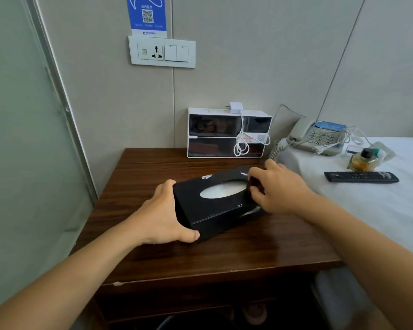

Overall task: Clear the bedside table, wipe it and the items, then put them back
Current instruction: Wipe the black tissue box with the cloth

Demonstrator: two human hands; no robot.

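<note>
The tissue box (218, 201) lies mid-table (153, 258), before the cabinet (227, 133) at the wall. Right, on the bed (379, 210): telephone (320, 139), bottle (362, 160), remote (361, 176) nearest.

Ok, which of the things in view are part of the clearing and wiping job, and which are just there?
Part of the job:
- tissue box, gripped by left hand and right hand
- bedside table
- white organiser box with charger
- telephone, perfume bottle and remote, lying on the bed

Just there:
- wall socket panel
- blue QR notice
</note>
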